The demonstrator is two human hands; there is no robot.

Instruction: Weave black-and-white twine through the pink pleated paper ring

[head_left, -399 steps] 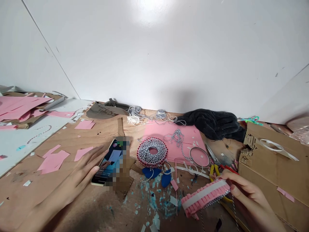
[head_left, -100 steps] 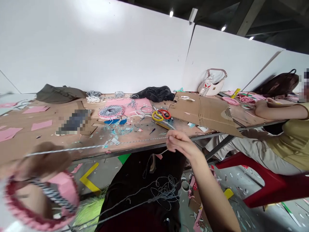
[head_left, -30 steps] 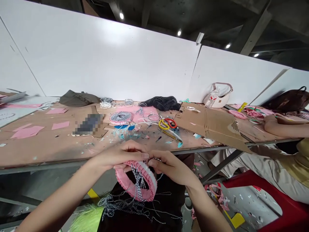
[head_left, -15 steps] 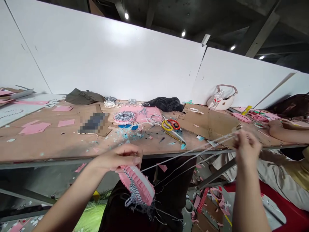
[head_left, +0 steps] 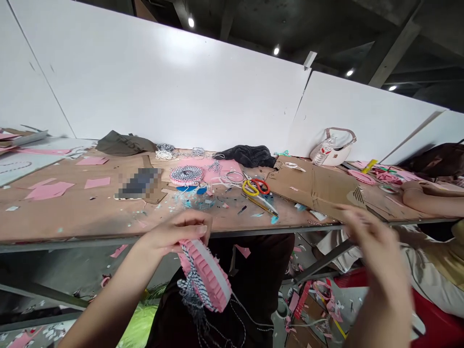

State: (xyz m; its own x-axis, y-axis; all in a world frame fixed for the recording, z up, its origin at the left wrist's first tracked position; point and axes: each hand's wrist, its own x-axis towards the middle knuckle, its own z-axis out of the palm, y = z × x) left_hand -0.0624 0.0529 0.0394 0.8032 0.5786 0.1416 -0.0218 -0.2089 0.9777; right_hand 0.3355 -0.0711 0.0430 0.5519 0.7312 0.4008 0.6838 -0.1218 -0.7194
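At the far left, pink paper [head_left: 50, 190] lies in flat pieces on the counter [head_left: 94, 220]. A dark cap [head_left: 125, 144] sits near the wall, and a phone [head_left: 139, 183], its screen pixelated, lies nearer the front edge.

The left hand [head_left: 184, 229] is closed in front of the counter edge, thumb and fingers pinching the top of a pink pleated ring [head_left: 210, 275]. The ring hangs tilted above the person's lap, edge towards the camera; black-and-white string [head_left: 195, 282] crosses its near side and drops below it in a loose tangle. Behind the hand, a round string disc [head_left: 186, 174] lies on the counter.

Further right come the scissors [head_left: 255, 186], handles uppermost, then the cardboard [head_left: 308, 186]. The right hand [head_left: 371, 237] is raised in front of it, well apart from the ring, fingers partly bent and blurred; I cannot tell whether it grips any string. Another person's arm [head_left: 427, 199] rests beyond.

The step in hand looks like working string around the ring. The next move seems to call for a steady left pinch and a loose strand picked clear of the tangle.
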